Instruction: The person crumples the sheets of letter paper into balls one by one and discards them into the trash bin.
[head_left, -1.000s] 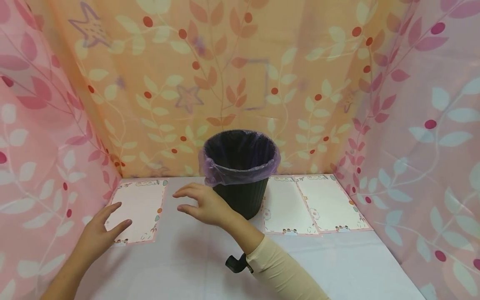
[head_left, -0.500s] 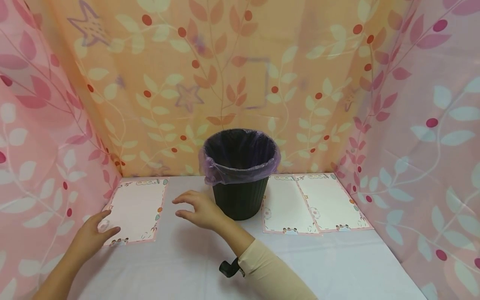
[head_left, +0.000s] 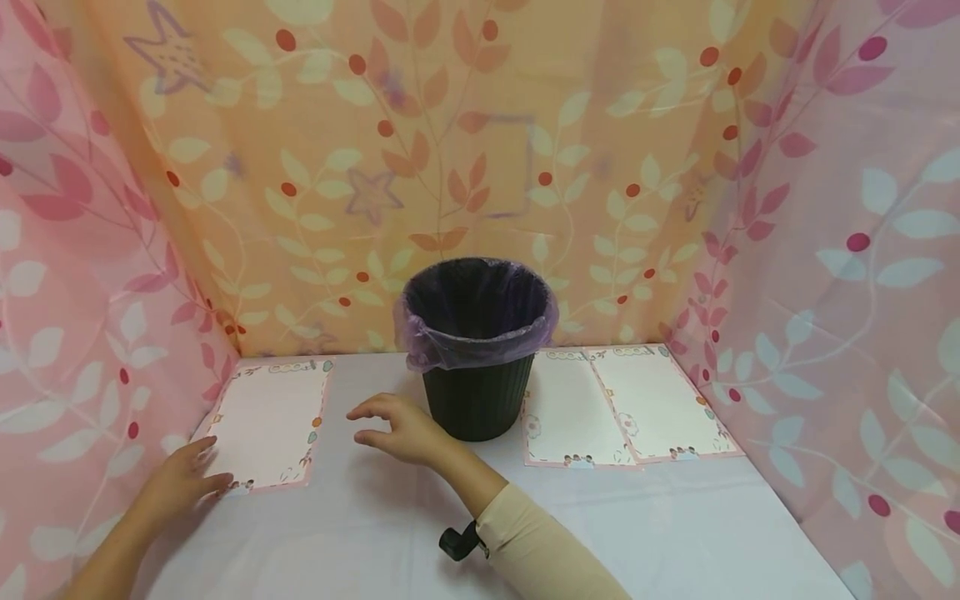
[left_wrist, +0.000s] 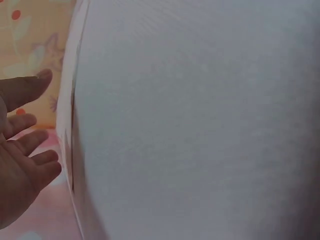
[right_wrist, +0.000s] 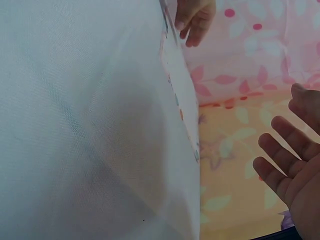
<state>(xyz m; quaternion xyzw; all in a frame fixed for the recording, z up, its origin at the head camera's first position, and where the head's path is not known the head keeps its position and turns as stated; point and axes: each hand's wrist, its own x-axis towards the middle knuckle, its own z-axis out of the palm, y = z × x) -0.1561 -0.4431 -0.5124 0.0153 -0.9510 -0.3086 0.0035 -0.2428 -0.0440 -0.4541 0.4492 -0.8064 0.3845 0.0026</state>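
My left hand (head_left: 177, 485) is over the near left corner of a white sheet of paper (head_left: 268, 421) with a decorated pink border. Its thumb and fingers are spread apart, with nothing between them. My right hand (head_left: 397, 427) hovers in front of a black bin (head_left: 480, 396) lined with a purple plastic bag (head_left: 480, 350). Relaxed and slightly bent, its fingers hold nothing; the right wrist view shows the same loose fingers (right_wrist: 282, 170). The bin stands upright at the back of the table, and its inside looks dark.
Two more bordered sheets, a right sheet (head_left: 660, 404) and a middle sheet (head_left: 573, 417), lie right of the bin. A black wrist-camera mount (head_left: 459, 543) hangs below the right forearm. Patterned curtains (head_left: 450, 150) enclose the white table (head_left: 360, 542) on three sides.
My left hand has moved left and toward me, lower over the left sheet. The right hand has dropped slightly nearer, away from the bin's rim. Bin and sheets stay put.
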